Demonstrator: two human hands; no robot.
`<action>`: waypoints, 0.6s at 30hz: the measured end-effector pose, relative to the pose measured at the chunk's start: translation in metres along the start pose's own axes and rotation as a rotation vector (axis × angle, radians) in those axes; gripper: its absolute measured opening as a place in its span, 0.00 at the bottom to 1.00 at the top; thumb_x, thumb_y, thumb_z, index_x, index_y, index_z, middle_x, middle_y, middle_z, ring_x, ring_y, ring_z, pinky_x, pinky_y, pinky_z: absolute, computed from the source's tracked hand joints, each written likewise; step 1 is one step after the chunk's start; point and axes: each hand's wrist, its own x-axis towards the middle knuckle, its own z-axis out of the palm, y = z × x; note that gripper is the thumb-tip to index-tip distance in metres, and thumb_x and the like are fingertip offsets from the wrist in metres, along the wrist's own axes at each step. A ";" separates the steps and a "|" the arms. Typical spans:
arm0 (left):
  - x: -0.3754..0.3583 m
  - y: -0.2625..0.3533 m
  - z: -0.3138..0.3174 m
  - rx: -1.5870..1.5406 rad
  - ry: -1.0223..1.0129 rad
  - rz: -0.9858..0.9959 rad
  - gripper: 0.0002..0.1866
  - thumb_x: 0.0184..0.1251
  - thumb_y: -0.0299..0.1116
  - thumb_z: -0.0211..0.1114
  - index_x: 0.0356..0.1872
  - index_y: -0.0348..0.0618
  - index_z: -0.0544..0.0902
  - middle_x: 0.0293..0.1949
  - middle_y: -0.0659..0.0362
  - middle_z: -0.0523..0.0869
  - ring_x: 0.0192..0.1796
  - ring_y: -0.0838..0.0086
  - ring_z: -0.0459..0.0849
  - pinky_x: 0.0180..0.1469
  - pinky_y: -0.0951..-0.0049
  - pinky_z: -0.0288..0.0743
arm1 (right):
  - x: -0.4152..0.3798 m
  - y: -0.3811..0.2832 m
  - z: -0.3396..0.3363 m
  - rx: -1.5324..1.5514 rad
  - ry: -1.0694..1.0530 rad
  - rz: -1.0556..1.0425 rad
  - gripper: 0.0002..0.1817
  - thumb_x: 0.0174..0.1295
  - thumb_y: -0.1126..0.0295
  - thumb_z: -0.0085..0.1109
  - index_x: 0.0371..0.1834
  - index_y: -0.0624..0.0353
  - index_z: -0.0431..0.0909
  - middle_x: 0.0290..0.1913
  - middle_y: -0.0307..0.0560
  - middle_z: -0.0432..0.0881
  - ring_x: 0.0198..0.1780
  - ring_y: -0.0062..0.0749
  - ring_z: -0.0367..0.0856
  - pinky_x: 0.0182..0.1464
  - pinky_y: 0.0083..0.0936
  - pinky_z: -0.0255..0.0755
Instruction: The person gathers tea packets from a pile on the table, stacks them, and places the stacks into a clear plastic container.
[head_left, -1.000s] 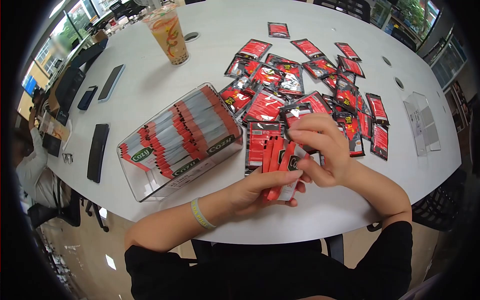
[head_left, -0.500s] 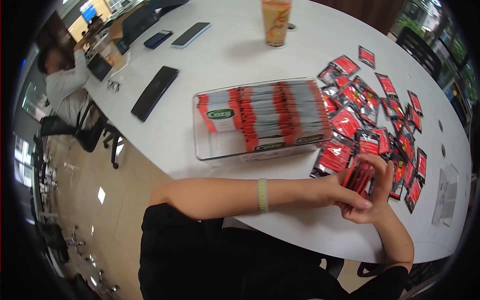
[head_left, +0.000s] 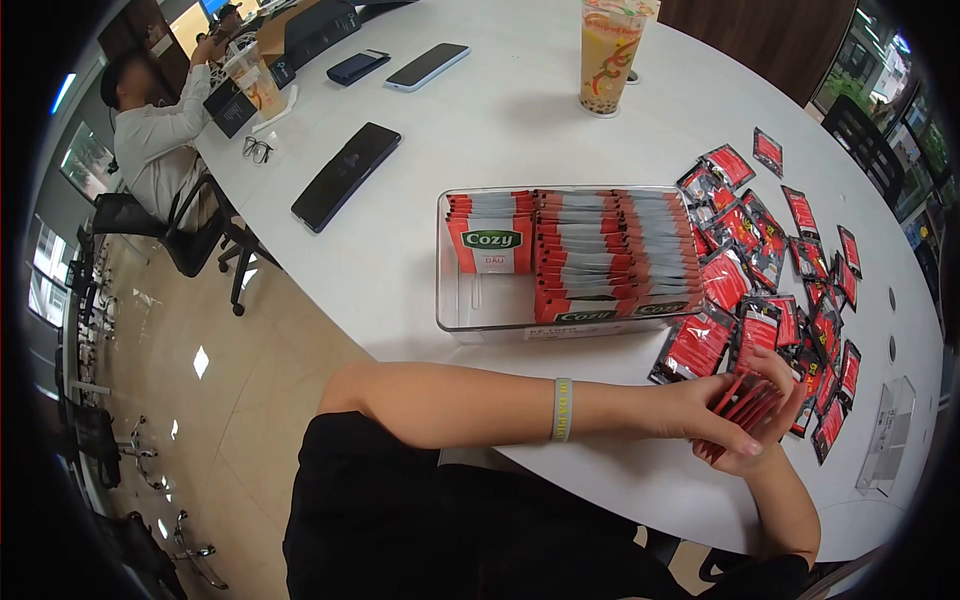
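Note:
Several red sachets stand on edge in a small stack between my two hands. My left hand, with a grey wristband on its arm, grips the stack from the left, its thumb along the near side. Around the right side of the same stack curl the fingers of my right hand. Just beyond, a clear plastic box holds rows of red and grey Cozy tea sachets. Loose red and black sachets lie scattered beside the box on its right, some under my hands.
A cup of drink stands at the back of the white table. Phones and eyeglasses lie to the left. A clear stand is at the right edge. Another person sits at the far left.
The camera view has shifted, so the table's contents appear farther right and lower. Both hands stay on the sachet stack, whose edges now show more spread apart.

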 end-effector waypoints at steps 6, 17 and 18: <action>0.003 -0.006 0.001 0.021 0.027 0.004 0.45 0.45 0.43 0.75 0.58 0.33 0.57 0.44 0.56 0.73 0.45 0.78 0.74 0.43 0.79 0.71 | -0.012 0.005 0.002 -0.093 0.138 -0.075 0.54 0.52 0.61 0.63 0.71 0.49 0.29 0.53 0.59 0.64 0.50 0.48 0.69 0.47 0.39 0.68; 0.000 -0.001 -0.001 0.026 0.008 0.010 0.37 0.49 0.41 0.73 0.57 0.38 0.62 0.41 0.59 0.74 0.42 0.80 0.74 0.41 0.79 0.70 | -0.008 0.008 0.001 -0.161 0.088 -0.105 0.59 0.44 0.58 0.69 0.70 0.58 0.32 0.54 0.65 0.64 0.49 0.49 0.69 0.45 0.39 0.66; 0.001 -0.001 -0.001 0.029 0.000 0.010 0.37 0.50 0.41 0.73 0.57 0.38 0.62 0.41 0.59 0.75 0.42 0.80 0.74 0.41 0.79 0.70 | -0.008 0.009 0.001 -0.167 0.080 -0.102 0.60 0.43 0.58 0.69 0.70 0.58 0.31 0.54 0.65 0.64 0.49 0.49 0.69 0.45 0.39 0.65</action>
